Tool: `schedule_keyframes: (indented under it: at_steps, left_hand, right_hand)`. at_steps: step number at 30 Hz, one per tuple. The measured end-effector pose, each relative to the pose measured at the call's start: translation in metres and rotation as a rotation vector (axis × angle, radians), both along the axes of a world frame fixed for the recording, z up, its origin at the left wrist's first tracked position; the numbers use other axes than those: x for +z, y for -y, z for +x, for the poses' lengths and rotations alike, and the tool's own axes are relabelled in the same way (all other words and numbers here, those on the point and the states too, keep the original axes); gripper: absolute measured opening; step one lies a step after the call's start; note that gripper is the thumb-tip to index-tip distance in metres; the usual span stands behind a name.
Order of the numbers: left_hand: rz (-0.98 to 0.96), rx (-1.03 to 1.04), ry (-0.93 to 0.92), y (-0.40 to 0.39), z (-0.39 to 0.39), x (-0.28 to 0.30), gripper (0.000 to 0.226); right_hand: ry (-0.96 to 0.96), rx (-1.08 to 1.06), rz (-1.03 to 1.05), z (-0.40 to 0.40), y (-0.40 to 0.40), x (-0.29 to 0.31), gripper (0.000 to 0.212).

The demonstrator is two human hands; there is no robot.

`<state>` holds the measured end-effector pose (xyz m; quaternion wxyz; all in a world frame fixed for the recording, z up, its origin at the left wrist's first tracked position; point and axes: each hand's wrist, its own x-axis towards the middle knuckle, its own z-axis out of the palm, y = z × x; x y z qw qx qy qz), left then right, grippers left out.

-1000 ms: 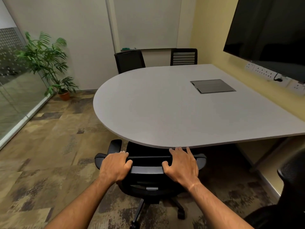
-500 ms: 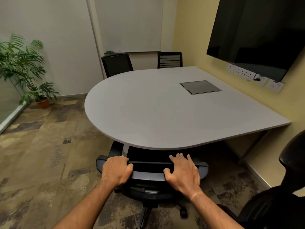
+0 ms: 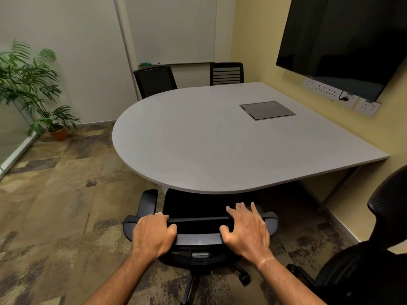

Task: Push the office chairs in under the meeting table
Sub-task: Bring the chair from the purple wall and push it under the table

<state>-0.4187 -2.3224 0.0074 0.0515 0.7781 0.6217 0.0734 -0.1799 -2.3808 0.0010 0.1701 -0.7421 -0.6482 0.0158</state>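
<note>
- Hands on chair back: the left hand point(image 3: 152, 235) and right hand point(image 3: 247, 228) rest on the top edge of the black mesh office chair with grey armrests point(image 3: 199, 238), one near each end of the backrest, a placement that would let a forward push roll it straight rather than swivel it.
- Chair position: its seat lies partly beneath the rounded edge of the pale grey meeting counter point(image 3: 220, 139); the backrest and the wheeled base remain outside, so the push appears unfinished.
- Left fingers point(image 3: 164, 216): curled over the backrest rim with the thumb wrapped beneath, clenched around the rim in a firm grip.
- Right fingers point(image 3: 239, 209): extended and slightly spread, lying flat across the rim with the thumb hooked on the near side; the palm presses rather than grasps.
- Other chairs: a second black office chair with a headrest point(image 3: 361, 260) stands at the lower right, well clear of the counter and probably next; two dark chairs, one solid-backed point(image 3: 155, 81) and one slatted point(image 3: 226, 73), sit close against the far edge.
</note>
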Motion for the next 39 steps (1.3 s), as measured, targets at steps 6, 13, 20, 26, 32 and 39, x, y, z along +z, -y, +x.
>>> schedule_keyframes:
  at_steps: [6, 13, 20, 26, 32, 39]
  left_hand:
    - [0.01, 0.053, -0.001, -0.001, 0.011, 0.002, 0.051]
    - [0.018, 0.057, 0.082, -0.027, 0.003, 0.001, 0.061]
    - [-0.006, -0.062, 0.099, -0.07, -0.033, 0.004, 0.074]
    - [-0.027, -0.137, 0.077, -0.114, -0.067, 0.01, 0.08]
    - [-0.024, -0.188, 0.047, -0.142, -0.081, 0.011, 0.086]
    - [-0.041, -0.215, 0.024, -0.15, -0.057, 0.009, 0.087]
  right_hand:
    - [0.003, 0.034, -0.009, 0.012, -0.014, 0.003, 0.066]
    - [-0.005, 0.036, -0.107, 0.003, -0.043, 0.006, 0.075]
    - [-0.043, -0.04, -0.173, -0.036, -0.067, 0.007, 0.082]
    - [-0.076, -0.057, -0.162, -0.077, -0.086, 0.008, 0.083]
    - [-0.118, -0.077, -0.12, -0.094, -0.1, 0.008, 0.082]
    - [-0.06, -0.098, -0.121, -0.067, -0.11, 0.01, 0.081]
